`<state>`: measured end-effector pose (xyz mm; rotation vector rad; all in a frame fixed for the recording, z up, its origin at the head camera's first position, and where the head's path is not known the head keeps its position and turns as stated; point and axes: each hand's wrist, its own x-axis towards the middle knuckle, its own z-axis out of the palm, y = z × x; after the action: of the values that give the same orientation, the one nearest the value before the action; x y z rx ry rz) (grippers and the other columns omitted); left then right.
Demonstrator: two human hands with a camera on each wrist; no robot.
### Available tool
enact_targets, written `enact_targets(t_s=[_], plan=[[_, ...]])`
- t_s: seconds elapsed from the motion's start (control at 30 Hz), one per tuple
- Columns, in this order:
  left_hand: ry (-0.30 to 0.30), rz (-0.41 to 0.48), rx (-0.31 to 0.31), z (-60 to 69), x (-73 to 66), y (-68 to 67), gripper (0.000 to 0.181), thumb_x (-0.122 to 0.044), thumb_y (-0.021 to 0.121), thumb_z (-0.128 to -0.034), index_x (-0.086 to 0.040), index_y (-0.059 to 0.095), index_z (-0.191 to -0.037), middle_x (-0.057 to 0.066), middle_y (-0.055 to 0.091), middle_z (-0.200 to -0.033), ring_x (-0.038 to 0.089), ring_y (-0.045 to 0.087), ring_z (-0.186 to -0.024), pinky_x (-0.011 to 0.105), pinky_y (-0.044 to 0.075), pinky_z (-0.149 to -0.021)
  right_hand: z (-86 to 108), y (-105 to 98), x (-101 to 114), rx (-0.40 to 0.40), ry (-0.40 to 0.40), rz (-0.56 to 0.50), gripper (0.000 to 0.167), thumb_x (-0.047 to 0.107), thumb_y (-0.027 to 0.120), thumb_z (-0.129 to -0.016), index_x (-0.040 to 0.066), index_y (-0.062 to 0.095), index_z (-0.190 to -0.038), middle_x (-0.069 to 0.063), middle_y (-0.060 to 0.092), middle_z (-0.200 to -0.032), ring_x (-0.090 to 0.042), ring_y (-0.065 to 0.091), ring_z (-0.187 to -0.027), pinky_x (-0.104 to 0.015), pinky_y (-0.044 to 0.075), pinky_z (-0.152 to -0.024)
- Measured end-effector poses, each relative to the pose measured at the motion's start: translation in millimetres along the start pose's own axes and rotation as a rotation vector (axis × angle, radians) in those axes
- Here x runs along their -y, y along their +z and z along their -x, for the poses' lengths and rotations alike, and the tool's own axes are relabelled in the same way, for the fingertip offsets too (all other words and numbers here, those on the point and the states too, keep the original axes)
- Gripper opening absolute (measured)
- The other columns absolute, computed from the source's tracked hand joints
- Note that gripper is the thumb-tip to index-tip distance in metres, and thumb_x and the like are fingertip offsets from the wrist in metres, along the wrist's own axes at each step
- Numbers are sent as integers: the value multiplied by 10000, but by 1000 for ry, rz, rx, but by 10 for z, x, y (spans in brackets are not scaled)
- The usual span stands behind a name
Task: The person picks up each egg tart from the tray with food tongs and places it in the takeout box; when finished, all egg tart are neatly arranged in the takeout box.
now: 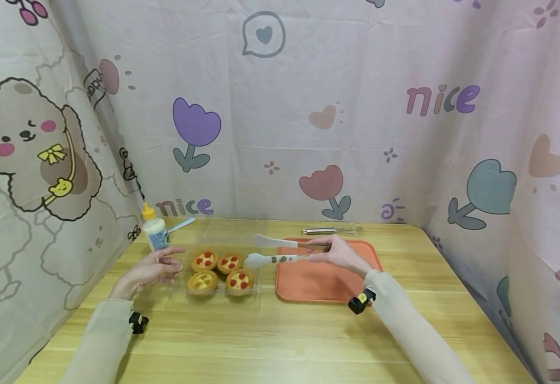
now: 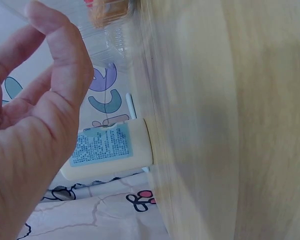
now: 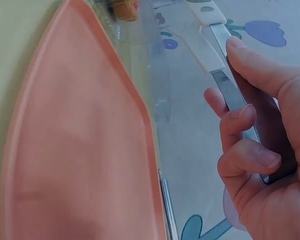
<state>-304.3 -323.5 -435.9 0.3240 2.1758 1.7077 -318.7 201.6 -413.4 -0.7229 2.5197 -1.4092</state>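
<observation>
My right hand (image 1: 335, 252) grips metal-handled tongs (image 1: 280, 258) with white tips, held above the orange tray. The tongs' two arms stand apart, with the tips over the right side of a clear plastic container (image 1: 261, 304). Inside the container sit several small tarts (image 1: 202, 281) with red or yellow toppings; its transparent lid (image 1: 232, 229) stands open behind. At the container's left edge is my left hand (image 1: 150, 269), its fingers loosely bent. Whether they touch the plastic is hard to tell. In the right wrist view, thumb and fingers wrap the tongs' handle (image 3: 235, 95).
An orange tray (image 1: 309, 288) lies right of the container. Behind it rests a whisk (image 1: 325, 231). Left of the container stands a white bottle (image 1: 156, 234) with a yellow cap, beside a light-blue utensil handle (image 1: 182, 224). Patterned curtains (image 1: 270, 117) surround the wooden table (image 1: 270, 346).
</observation>
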Motion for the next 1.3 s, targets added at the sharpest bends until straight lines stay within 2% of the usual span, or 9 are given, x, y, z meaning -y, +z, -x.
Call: enact_targets(t_s=[0.13,0.23,0.3,0.47,0.7,0.77,0.83,0.97,1.3], plan=[[-6,-15,-7,9,7,2,725,-75,594,-963,52,149,-1521,119,552,-1067,215,623,-896,377,591,-783,91,-52,-43,-43,36,-4,538,419,795,-801,241,651,-1288,-56,647,-1306,-157,694,-929,-355,585,-759],[-15,-20,-13,4,12,3,723,-78,598,-960,43,160,-1522,140,549,-1083,220,619,-902,381,592,-789,156,-97,-89,-67,70,6,535,418,796,-800,235,657,-1283,-96,644,-1302,-218,672,-853,-274,543,-650],[-26,-22,-21,0,17,3,716,-74,594,-960,37,167,-1524,151,548,-1086,228,619,-900,383,593,-787,197,-121,-129,-79,87,9,523,417,794,-803,244,662,-1278,-108,661,-1264,-218,584,-682,-235,445,-534],[-28,-15,-21,-15,28,2,710,-61,584,-962,36,163,-1526,164,556,-1082,242,627,-898,385,594,-782,291,-182,-247,-110,116,-30,527,398,800,-800,237,659,-1283,-114,700,-1170,-95,374,-503,-204,329,-454],[-19,-1,-12,13,4,9,716,-77,592,-965,41,161,-1524,146,565,-1066,229,635,-886,376,595,-772,407,-243,-365,-134,106,-155,587,285,812,-804,120,618,-1333,-195,645,-1267,-56,586,-647,-181,332,-452],[-14,5,-6,27,-11,13,722,-86,599,-964,43,161,-1523,133,568,-1053,222,635,-877,371,595,-761,438,-264,-407,-132,98,-159,601,279,798,-820,83,594,-1350,-181,625,-1306,-21,640,-760,-159,436,-528],[-11,7,-2,32,-20,15,726,-90,603,-964,46,160,-1522,130,571,-1045,219,636,-871,369,595,-755,478,-292,-446,-136,95,-147,601,284,788,-831,92,584,-1363,-149,619,-1328,-90,677,-840,-162,511,-648],[-12,5,1,22,-30,10,723,-89,603,-962,41,163,-1521,120,577,-1037,217,639,-870,369,597,-760,546,-345,-515,-145,90,-108,585,287,776,-846,135,579,-1375,-65,595,-1381,-224,619,-1193,-214,540,-863],[-23,-7,-17,-2,18,-6,740,-73,612,-947,37,164,-1525,132,567,-1048,224,635,-877,376,598,-775,722,-474,-667,-242,161,-61,584,274,781,-842,55,592,-1350,-194,571,-1369,-245,659,-1069,-180,519,-804]])
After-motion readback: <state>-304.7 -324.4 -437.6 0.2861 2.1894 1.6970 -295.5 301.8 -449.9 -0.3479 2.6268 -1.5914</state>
